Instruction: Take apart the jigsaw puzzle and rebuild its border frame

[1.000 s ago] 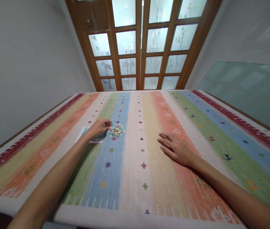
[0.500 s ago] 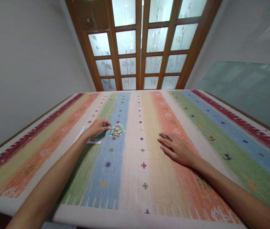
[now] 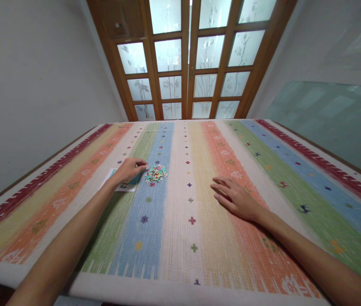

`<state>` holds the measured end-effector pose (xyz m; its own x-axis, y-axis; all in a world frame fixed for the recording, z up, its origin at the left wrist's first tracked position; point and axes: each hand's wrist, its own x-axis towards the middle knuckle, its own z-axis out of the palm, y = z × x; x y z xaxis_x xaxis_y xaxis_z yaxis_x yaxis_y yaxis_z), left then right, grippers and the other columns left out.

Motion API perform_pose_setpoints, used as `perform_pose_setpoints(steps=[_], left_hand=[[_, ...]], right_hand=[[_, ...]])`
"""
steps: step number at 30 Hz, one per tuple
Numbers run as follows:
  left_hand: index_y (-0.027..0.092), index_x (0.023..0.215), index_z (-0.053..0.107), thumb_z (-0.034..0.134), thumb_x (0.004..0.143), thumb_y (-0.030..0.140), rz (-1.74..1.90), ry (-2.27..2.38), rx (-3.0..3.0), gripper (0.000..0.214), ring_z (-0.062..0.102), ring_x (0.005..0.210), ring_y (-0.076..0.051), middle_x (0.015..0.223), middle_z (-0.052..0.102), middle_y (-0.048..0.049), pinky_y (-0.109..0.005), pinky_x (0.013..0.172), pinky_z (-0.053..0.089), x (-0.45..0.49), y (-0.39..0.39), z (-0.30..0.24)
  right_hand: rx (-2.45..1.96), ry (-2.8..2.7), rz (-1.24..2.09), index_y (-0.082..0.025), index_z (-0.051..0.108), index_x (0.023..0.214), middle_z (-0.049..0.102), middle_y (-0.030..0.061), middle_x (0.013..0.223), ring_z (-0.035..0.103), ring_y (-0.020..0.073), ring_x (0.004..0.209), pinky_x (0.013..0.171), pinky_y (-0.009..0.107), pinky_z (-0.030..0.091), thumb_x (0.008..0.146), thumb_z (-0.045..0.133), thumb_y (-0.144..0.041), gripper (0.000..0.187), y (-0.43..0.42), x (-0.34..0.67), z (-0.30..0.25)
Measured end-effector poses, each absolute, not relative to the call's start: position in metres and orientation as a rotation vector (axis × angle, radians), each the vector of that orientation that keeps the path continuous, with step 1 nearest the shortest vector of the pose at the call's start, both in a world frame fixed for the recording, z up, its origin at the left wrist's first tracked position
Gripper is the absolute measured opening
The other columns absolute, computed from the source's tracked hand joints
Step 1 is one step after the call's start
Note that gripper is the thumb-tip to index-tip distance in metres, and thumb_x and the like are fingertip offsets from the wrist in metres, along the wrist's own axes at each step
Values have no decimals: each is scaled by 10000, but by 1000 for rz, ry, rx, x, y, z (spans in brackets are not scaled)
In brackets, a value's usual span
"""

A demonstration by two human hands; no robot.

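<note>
A small heap of colourful jigsaw puzzle pieces (image 3: 156,174) lies on the blue stripe of the tablecloth, left of the middle. My left hand (image 3: 131,168) is at the heap's left edge, thumb and fingers pinched together, with what looks like one small pale puzzle piece at the tips. Partly beneath that hand and wrist lies a white-bordered picture card (image 3: 126,188) with a teal print; its upper part is covered. My right hand (image 3: 235,198) rests palm down on the yellow and orange stripes, fingers loosely spread, holding nothing.
A striped cloth (image 3: 180,238) covers the wide table, whose near edge runs below my forearms. Beyond the far edge stand wooden doors (image 3: 187,63) with frosted panes. A greenish glass panel (image 3: 333,123) leans at the right wall.
My left fingertips have lifted slightly from the heap's left edge, drawing back a little. My right hand, the heap and the card stay where they were.
</note>
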<state>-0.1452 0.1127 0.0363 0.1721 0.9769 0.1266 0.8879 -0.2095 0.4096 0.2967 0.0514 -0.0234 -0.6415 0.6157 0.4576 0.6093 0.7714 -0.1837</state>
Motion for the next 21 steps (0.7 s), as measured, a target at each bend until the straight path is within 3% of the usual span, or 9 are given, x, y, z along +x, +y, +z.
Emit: perform_pose_setpoints(steps=[8, 13, 21], left_hand=[[196, 896, 792, 629, 839, 316, 681, 1806, 2265, 210, 689, 817, -226, 907, 789, -68, -345, 837, 518, -144, 106, 31], [212, 832, 791, 650, 807, 317, 586, 1688, 2332, 178, 701, 860, -232, 884, 793, -51, -346, 859, 524, -144, 99, 30], [193, 1074, 762, 525, 812, 153, 715, 1762, 2215, 356, 735, 896, -211, 1001, 805, -48, -314, 812, 556, -147, 101, 35]], right_hand=[[-907, -2448, 20, -199, 694, 1243, 651, 174, 1281, 609, 316, 1201, 1015, 545, 534, 1038, 465, -325, 332, 50, 295, -23], [-908, -2455, 10, -182, 694, 1242, 653, 184, 1279, 613, 316, 1196, 1010, 535, 538, 1034, 471, -306, 329, 50, 295, -22], [-887, -2468, -22, -175, 684, 1241, 662, 187, 1265, 619, 315, 1192, 1000, 540, 544, 1037, 473, -302, 319, 52, 297, -24]])
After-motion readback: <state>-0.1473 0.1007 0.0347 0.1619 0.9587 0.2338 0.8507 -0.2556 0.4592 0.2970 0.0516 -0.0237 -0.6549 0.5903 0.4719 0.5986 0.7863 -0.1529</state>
